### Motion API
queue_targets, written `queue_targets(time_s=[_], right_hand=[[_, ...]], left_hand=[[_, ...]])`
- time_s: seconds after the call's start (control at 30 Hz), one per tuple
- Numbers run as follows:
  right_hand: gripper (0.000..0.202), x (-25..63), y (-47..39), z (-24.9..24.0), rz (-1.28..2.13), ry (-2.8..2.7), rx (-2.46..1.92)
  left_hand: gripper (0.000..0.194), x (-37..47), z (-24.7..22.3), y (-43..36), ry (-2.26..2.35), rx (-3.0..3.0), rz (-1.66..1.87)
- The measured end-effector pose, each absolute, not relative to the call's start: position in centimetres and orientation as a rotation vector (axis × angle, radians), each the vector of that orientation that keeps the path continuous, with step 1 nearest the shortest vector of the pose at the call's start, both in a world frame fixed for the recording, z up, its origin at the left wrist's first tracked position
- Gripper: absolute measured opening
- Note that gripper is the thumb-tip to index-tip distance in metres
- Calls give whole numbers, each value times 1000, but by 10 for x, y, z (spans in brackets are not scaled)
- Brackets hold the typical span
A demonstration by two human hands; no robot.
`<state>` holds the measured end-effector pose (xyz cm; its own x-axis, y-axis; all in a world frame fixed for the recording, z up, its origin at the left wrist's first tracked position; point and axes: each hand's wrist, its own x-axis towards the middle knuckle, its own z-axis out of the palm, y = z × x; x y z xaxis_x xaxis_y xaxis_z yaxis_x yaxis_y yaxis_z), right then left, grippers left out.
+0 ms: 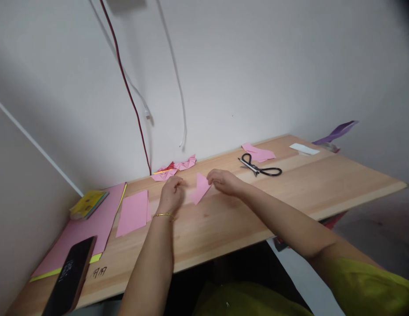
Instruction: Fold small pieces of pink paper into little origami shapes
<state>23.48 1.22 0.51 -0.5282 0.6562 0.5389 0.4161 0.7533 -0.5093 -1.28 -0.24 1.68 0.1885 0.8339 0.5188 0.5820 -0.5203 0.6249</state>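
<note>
A small folded piece of pink paper [201,188] is at the middle of the wooden table, its top narrowing to a point. My right hand [224,181] pinches its right edge between thumb and fingers. To the left of the paper, my left hand [171,192] hovers near the tabletop with loosely bent fingers apart, holding nothing. Behind my left hand lie folded pink paper shapes [185,163], with some red and yellow among them. A flat pink sheet [133,213] rests left of my left wrist.
Black-handled scissors [270,171] and a pen [248,165] lie right of my hands, before pink scraps [259,153]. A white strip [304,149] is farther right. On the left are large pink sheets [92,232], a yellow pack [88,202] and a phone [70,276]. Cables hang along the wall.
</note>
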Motion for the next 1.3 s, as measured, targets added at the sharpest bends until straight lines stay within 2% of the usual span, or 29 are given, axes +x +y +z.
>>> queue_targets(time_s=[0.2, 0.33, 0.5, 0.7, 0.83, 1.03, 1.2, 1.3], right_hand=[[34, 241, 16, -1, 369, -2204, -1070], [35, 236, 14, -1, 351, -2264, -1025], [31, 231, 12, -6, 397, -2426, -1015], [26, 244, 10, 13, 305, -2190, -1284], [23, 270, 13, 35, 212, -2144, -1628], [36, 325, 14, 34, 113, -1960, -2302], [26, 351, 13, 18, 164, -1948, -2296], [31, 362, 17, 19, 120, -1880, -2248]], left_hand=[[20, 0, 14, -10, 1274, 2352, 1047], [27, 16, 9, -15, 1096, 2556, 815], [24, 22, 3, -16, 1108, 2694, 595], [22, 19, 3, -15, 1160, 2714, 596], [25, 19, 2, -13, 1162, 2731, 572], [24, 19, 3, -13, 1192, 2708, 534], [26, 18, 4, -14, 1197, 2675, 561], [27, 18, 4, -14, 1201, 2655, 571]])
